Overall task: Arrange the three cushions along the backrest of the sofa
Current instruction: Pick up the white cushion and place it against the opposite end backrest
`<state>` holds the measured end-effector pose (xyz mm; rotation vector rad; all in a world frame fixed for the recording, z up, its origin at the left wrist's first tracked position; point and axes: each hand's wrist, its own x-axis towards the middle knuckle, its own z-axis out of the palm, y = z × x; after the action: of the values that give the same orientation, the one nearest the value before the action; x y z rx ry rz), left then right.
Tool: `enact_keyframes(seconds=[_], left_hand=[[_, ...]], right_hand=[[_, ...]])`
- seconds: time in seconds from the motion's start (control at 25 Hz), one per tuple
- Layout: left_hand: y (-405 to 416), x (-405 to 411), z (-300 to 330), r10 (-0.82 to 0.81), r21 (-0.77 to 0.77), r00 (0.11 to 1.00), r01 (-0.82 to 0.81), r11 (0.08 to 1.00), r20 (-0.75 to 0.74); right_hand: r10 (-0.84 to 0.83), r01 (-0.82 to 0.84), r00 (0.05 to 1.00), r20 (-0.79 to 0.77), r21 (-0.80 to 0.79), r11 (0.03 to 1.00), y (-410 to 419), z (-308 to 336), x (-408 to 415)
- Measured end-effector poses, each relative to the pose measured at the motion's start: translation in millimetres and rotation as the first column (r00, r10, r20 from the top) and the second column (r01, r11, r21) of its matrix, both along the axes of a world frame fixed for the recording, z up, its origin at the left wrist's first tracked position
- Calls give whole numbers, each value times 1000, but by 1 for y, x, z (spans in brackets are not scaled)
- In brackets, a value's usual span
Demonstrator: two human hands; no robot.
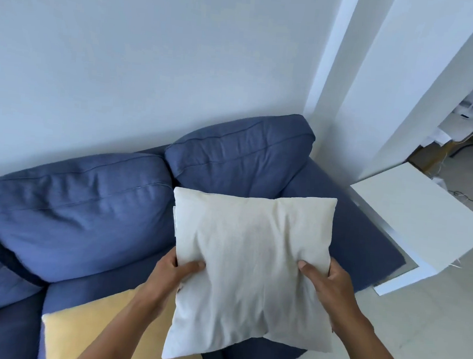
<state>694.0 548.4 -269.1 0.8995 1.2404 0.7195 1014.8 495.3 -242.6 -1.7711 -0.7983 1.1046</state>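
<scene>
So from my end, watching the head cam: left hand [178, 274] is clamped on the left edge of the cream cushion [251, 268], thumb pressed into the front face, rest of the fingers wrapped behind where I can't see them. Right hand [325, 282] does the same on the right edge, thumb on front, fabric bunched under both thumbs. Cushion's held up in the air w/ its face toward the cam, top edge roughly level, hanging over the right part of the blue sofa [371, 246] and not touching the backrest afaict. Under my left forearm there's a yellow cushion [99, 330] lying flat on the seat, partly hidden by the arm and by the cream one's bottom corner. Can't spot a 3rd cushion anywhere in view. Behind the cream cushion are the sofa's two big back pads, the left pad [76, 217] and the right pad [240, 151], both slumped and creased, leaning on the pale wall [126, 57]. The cream cushion blocks the lower bit of the right pad and most of the right seat, so no idea what's on that spot. Just beside the sofa's right arm sits a white side table [424, 219], v close to it. Further right through an opening: cluttered floor w/ cables and cardboard [429, 155], too blurry for detail.
</scene>
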Motion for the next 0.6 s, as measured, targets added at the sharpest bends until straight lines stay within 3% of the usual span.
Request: enact_keyframes(seconds=[0.28, 0.6], left_hand=[[47, 7, -25, 90, -67, 988, -99, 993, -129], [81, 74, -51, 312, -179, 906, -371, 911, -288]], right_hand=[[94, -101, 993, -67, -113, 988, 78, -26, 31], [368, -414, 904, -217, -233, 880, 202, -76, 93]])
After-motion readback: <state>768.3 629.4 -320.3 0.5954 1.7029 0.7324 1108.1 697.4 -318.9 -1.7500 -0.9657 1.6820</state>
